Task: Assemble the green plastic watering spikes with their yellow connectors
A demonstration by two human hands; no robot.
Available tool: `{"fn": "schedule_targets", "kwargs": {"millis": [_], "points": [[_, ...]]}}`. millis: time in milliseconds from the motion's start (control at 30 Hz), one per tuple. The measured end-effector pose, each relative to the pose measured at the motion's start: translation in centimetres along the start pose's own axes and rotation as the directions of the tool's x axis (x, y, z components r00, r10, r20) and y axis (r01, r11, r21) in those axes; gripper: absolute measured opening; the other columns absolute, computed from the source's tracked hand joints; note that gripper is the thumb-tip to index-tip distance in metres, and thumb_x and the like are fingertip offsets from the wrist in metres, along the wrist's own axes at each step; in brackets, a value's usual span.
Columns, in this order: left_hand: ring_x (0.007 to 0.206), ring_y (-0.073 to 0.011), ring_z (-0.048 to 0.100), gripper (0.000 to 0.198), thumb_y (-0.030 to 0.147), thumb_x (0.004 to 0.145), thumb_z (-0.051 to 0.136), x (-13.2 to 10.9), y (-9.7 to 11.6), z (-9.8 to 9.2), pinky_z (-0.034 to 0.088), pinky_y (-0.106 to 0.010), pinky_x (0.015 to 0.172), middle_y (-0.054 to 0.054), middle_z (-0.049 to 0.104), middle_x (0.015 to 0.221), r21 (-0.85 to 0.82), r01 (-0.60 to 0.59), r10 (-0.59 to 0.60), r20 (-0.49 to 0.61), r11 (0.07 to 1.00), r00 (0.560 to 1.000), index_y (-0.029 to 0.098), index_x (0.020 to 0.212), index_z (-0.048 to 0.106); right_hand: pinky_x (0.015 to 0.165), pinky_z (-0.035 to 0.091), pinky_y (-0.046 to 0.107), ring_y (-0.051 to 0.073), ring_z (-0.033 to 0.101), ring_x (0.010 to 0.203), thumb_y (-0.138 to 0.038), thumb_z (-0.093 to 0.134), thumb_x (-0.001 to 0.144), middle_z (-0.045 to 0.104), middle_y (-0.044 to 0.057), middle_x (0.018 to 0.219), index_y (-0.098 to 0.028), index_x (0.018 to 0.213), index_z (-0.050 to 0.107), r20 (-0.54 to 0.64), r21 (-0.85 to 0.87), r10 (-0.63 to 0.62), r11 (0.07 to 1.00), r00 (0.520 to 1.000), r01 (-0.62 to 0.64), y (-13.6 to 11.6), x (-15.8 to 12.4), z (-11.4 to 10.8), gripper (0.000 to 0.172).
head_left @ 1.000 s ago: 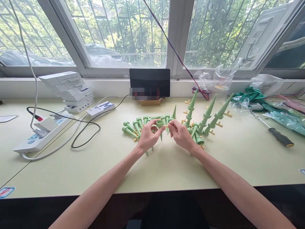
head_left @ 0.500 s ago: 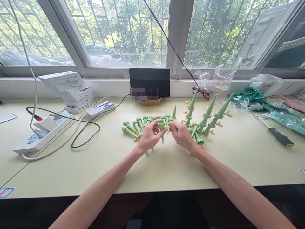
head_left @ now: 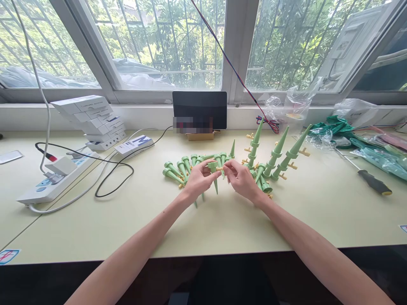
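Left hand: My left hand [head_left: 199, 178] is closed around the cup end of a green spike [head_left: 215, 182], thumb on the near side, fingers on the far side.
Right hand: My right hand [head_left: 240, 177] pinches a small yellow fitting [head_left: 220, 168] at its outer end in a narrow fingertip grip.
Spike, location: Between my two hands, raised in front of me; the point hangs downward past my left thumb.
Spike, appearance: Matte light green; broad cup at the top, long slim cone below, tip slightly tilted to the right.
Fitting, appearance: Pale yellow, short, roughly horizontal, at the right side of the cup. How deep it sits is hidden.
Loose spikes: A fan of green spikes [head_left: 171, 169] lies beyond and left of my left grip.
Stacked spikes: Right of my right grip, stacked spikes [head_left: 276, 159] stand points up, yellow fittings jutting out.
Clear bag: Beyond the stacks, a clear bag [head_left: 299, 101] contains a flat yellowish piece [head_left: 293, 115].
White boxes: Far left of my grip, white boxes [head_left: 95, 114] stand stacked; contents hidden.
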State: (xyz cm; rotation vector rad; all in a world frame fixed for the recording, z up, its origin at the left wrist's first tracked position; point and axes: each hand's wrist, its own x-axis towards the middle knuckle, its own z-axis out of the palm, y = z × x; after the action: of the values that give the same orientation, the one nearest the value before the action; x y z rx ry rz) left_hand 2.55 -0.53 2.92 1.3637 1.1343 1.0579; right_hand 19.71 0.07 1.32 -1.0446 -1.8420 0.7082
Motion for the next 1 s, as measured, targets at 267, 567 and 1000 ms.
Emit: {"fn": "schedule_targets", "kwargs": {"millis": [267,567,1000], "points": [[0.046,-0.0053,0.040,0.057,0.040,0.071,0.076,-0.18,0.15,0.02,0.029,-0.019,0.038,0.000,0.060,0.073,0.018,-0.018,0.018,0.036,1.000,0.999,0.018,0.120,0.060,0.054,0.035,0.027,0.013,0.042,0.051,-0.043,0.040,0.099,0.047,-0.003,0.058,-0.021,0.078,0.049,0.002,-0.048,0.016,0.999,1.000,-0.016,0.01,0.01,-0.04,0.031],[0.048,-0.0058,0.041,0.055,0.039,0.072,0.075,-0.05,-0.28,-0.14,0.030,-0.020,0.040,-0.002,0.065,0.080,0.062,-0.062,0.057,0.084,0.996,0.995,0.020,0.121,0.060,0.052,0.030,0.028,0.012,0.035,0.050,-0.047,0.035,0.100,0.042,-0.002,0.057,-0.022,0.065,0.039,-0.021,-0.081,-0.003,0.997,1.000,0.002,0.27,0.13,0.15,0.043],[0.046,-0.0034,0.031,0.046,0.039,0.067,0.079,0.15,-0.15,-0.22,0.020,-0.020,0.040,0.002,0.053,0.069,-0.078,0.045,-0.038,0.091,0.996,0.995,0.019,0.106,0.064,0.055,0.037,0.026,0.013,0.046,0.055,-0.043,0.043,0.098,0.053,-0.002,0.065,-0.021,0.083,0.052,0.017,-0.001,0.009,1.000,1.000,-0.009,-0.04,-0.02,0.04,0.028]]}}
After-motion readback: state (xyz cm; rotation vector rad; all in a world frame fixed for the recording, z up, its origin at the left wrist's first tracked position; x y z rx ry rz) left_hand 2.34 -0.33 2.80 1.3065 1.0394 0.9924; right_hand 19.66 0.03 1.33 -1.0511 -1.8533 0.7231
